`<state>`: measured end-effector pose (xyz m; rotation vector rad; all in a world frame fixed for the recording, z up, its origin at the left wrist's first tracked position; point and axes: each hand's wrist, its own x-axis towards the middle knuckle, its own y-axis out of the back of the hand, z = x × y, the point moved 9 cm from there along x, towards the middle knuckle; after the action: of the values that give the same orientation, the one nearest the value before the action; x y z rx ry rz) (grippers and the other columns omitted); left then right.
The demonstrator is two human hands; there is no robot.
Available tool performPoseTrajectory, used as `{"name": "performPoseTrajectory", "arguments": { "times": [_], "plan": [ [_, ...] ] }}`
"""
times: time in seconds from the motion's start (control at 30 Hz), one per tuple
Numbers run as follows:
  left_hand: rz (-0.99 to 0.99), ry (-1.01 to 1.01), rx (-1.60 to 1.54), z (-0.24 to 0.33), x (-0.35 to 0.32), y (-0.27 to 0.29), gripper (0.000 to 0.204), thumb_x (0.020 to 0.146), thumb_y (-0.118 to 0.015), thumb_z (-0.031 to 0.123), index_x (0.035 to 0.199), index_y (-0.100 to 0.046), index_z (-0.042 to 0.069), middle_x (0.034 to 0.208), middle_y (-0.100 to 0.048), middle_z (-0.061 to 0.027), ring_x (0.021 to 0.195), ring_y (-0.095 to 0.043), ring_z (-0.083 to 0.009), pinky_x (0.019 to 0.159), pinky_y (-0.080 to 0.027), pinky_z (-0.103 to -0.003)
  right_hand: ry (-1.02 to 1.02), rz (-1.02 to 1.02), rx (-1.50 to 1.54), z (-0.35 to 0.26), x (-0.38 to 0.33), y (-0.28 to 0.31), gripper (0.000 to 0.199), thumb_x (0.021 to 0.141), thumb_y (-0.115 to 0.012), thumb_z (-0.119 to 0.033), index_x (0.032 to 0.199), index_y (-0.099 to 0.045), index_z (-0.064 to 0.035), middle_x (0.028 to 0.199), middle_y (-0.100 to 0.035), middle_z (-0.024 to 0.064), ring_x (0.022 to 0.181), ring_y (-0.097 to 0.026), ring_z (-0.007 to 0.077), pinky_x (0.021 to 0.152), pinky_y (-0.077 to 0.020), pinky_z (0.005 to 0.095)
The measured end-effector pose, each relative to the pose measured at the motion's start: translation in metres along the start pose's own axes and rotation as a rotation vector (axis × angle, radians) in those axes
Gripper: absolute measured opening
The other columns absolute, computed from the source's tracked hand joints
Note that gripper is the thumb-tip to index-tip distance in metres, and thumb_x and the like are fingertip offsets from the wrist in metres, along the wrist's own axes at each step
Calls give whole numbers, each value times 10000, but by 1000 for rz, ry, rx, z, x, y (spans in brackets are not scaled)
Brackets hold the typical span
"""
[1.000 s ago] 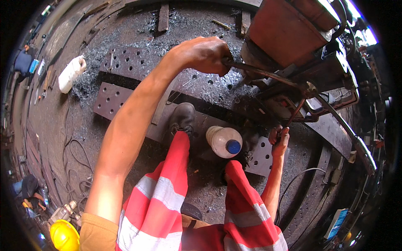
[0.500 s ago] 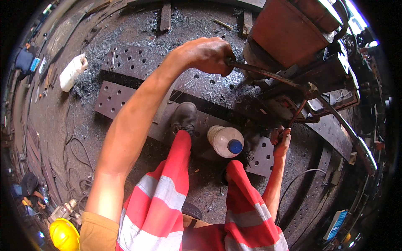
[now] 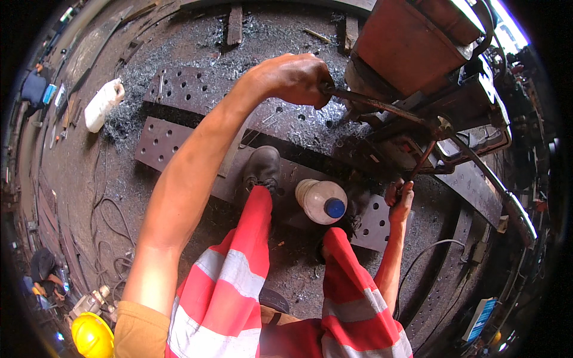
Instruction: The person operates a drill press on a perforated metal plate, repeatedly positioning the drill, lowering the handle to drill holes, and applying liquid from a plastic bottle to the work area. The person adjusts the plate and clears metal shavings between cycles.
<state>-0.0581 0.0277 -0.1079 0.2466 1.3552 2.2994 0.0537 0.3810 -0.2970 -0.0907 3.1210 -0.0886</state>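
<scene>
A red drilling machine (image 3: 412, 51) with a spoked feed handle (image 3: 388, 108) stands at the upper right, on a dark steel plate with drilled holes (image 3: 262, 122). My left hand (image 3: 296, 79) is closed around the end of the spoke that reaches left. Lower down, my right hand (image 3: 401, 201) has its fingers wrapped round the end of a shorter-looking spoke that points down. The third spoke runs to the lower right with no hand on it. The drill's tip is hidden behind the machine's body.
A clear plastic bottle with a blue cap (image 3: 319, 201) stands between my boots. Metal shavings (image 3: 134, 116) lie around the plates. A white jug (image 3: 104, 106) is at the left, cables (image 3: 113, 209) below it. A yellow helmet (image 3: 91, 335) and people (image 3: 45, 268) show at the left rim.
Both hands keep their grip on the spokes, and the handle has barely moved. At the left rim a person has shifted slightly.
</scene>
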Motion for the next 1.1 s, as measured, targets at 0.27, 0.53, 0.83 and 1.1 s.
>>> {"name": "performPoseTrajectory", "arguments": {
  "times": [0.27, 0.53, 0.83, 1.1],
  "plan": [
    [-20, 8, 16, -1, 2, -3, 182, 793, -713, 203, 924, -784, 99, 723, -700, -152, 627, -658, -257, 628, -532, -406, -42, 35, 16, 2, -1, 1, 615, 1025, -381, -658, 722, -402, -123, 545, -336, -38, 450, -290, 67, 429, -214, 262],
    [-1, -11, 16, -1, 0, -1, 188, 787, -701, 205, 921, -784, 103, 729, -701, -155, 636, -662, -267, 640, -539, -414, -18, 19, -10, -1, -1, 0, 611, 1024, -384, -659, 727, -401, -125, 543, -334, -40, 450, -293, 65, 430, -219, 257],
    [-19, 0, 43, 2, -1, 1, 198, 763, -692, 218, 896, -777, 100, 720, -692, -151, 641, -666, -277, 631, -531, -418, -35, 9, 17, 0, -1, 2, 615, 1025, -390, -656, 736, -419, -115, 561, -361, -28, 463, -310, 70, 436, -238, 263],
    [-24, 0, 47, 2, 0, -1, 200, 760, -699, 215, 885, -776, 79, 676, -674, -137, 586, -620, -250, 600, -517, -407, -45, -21, 49, 5, -1, 4, 603, 1018, -403, -663, 746, -402, -124, 567, -342, -36, 464, -297, 66, 433, -223, 261]
  ]
}}
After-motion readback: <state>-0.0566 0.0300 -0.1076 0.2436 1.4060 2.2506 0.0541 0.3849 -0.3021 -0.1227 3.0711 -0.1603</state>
